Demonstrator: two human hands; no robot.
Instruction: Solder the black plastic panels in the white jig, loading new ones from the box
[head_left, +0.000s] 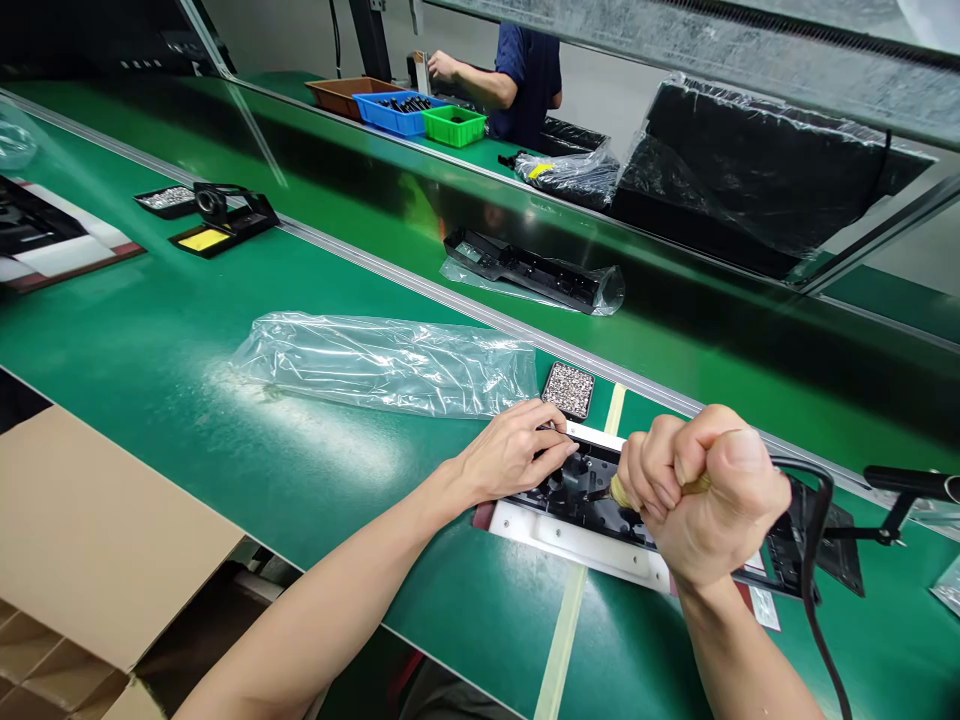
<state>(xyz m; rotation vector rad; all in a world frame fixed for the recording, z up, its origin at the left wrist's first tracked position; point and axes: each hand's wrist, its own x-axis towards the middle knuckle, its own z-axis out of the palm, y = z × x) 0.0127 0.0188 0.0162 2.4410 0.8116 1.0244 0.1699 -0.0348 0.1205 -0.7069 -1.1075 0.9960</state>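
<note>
A long black plastic part (551, 485) lies in a white fixture (574, 540) on the green bench. My left hand (517, 450) rests over its left end, thumb and fingertips brought together against the far edge; whatever is between them is too small to make out. In a fist, my right hand (705, 490) grips a soldering iron by its yellowish handle (621, 491), tilted down with its tip at the black part. A black cord (817, 540) runs beside that hand. Just beyond the fixture stands a small tray of tiny metal pieces (568, 389).
A clear plastic bag (390, 365) lies left of the fixture. Farther left stands an iron stand with yellow sponge (204, 240). Another black part (532, 270) lies on the strip beyond the rail. A co-worker (525, 85) is behind blue (394, 115) and green bins (454, 126).
</note>
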